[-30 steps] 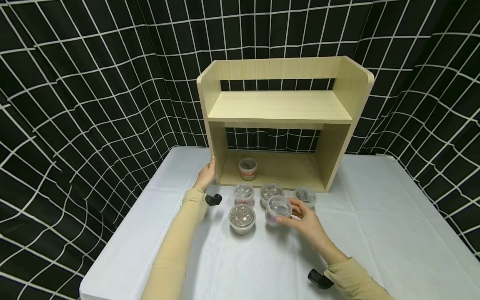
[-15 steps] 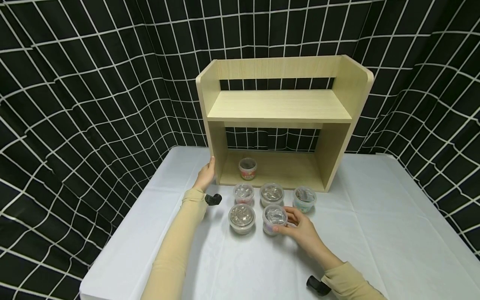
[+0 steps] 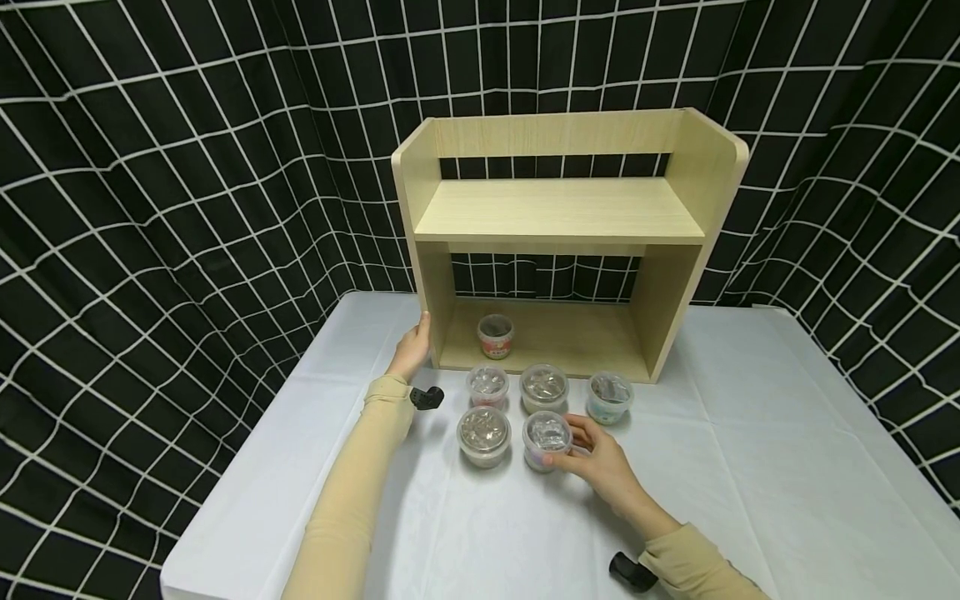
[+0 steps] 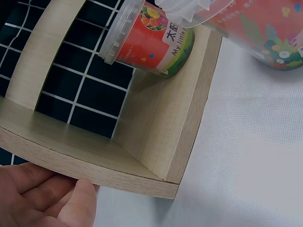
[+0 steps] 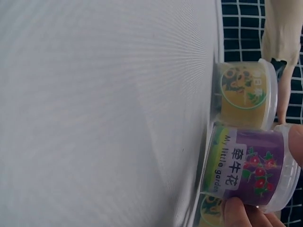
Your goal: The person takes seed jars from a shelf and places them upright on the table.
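My right hand holds a small lidded plastic tub from its right side, thumb in front and fingers behind. In the right wrist view this tub has a purple flower label and its base is right at the cloth. A tub with a yellow label stands beside it. My left hand grips the outer left side of the wooden shelf; the left wrist view shows the thumb at the panel's edge. A red-labelled tub stands inside the lower compartment.
Other clear-lidded tubs stand before the shelf: a red-labelled one, a middle one, a teal-tinted one and a front-left one. White cloth covers the table. A black grid curtain surrounds it.
My right hand has brought the purple-labelled tub down and slightly left, nearer to me, beside the front-left tub. The left hand stays at the shelf's side.
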`<action>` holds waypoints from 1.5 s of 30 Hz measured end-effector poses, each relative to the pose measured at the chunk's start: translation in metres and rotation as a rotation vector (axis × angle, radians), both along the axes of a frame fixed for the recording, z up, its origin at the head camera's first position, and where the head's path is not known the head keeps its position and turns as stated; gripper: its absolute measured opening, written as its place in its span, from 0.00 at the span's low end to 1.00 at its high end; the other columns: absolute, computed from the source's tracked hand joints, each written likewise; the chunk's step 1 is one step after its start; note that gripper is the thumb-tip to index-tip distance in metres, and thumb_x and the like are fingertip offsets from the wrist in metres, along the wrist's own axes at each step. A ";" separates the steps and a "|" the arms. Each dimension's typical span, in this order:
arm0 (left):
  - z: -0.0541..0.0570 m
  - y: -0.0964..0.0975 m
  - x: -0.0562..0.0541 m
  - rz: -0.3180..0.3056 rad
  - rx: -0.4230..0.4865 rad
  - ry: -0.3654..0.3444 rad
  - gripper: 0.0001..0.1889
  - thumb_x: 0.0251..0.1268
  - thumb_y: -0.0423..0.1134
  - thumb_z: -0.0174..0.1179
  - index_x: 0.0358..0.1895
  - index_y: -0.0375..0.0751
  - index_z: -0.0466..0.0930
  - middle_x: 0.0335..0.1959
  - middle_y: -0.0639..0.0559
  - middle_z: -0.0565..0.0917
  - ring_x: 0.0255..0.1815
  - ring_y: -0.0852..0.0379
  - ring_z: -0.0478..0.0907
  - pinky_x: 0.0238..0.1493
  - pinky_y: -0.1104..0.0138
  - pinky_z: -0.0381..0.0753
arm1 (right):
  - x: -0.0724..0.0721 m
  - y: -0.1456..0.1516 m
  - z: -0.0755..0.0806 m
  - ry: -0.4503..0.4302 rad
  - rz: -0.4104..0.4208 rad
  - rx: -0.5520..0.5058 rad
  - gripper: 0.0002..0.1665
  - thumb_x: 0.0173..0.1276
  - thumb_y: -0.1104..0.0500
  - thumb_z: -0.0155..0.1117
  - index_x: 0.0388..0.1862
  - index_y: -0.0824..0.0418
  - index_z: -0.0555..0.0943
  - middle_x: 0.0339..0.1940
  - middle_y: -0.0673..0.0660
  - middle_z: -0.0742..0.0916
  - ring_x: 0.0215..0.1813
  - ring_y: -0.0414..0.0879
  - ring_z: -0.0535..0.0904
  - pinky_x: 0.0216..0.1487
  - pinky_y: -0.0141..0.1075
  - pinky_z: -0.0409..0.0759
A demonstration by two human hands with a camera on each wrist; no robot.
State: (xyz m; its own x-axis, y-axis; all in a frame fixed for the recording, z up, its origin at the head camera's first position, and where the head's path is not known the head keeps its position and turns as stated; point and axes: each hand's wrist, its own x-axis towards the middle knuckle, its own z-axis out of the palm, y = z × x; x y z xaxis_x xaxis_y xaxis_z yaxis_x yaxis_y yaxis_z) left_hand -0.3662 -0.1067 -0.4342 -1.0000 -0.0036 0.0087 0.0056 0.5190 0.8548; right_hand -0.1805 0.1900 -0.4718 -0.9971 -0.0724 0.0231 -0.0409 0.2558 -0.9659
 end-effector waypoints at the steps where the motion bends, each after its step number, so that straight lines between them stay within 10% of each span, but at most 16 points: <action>1: 0.000 0.000 0.000 0.002 0.002 0.000 0.43 0.68 0.67 0.23 0.68 0.34 0.59 0.67 0.38 0.62 0.67 0.39 0.57 0.66 0.52 0.55 | 0.000 0.000 0.000 0.002 0.000 -0.001 0.43 0.48 0.57 0.77 0.61 0.64 0.68 0.54 0.63 0.79 0.56 0.58 0.74 0.54 0.42 0.75; 45: 0.000 0.000 0.003 -0.006 0.044 -0.029 0.48 0.62 0.73 0.22 0.69 0.35 0.58 0.67 0.37 0.62 0.66 0.38 0.58 0.65 0.51 0.56 | 0.003 0.000 0.001 -0.009 0.045 0.009 0.45 0.49 0.58 0.77 0.63 0.63 0.66 0.57 0.65 0.76 0.59 0.56 0.72 0.57 0.39 0.71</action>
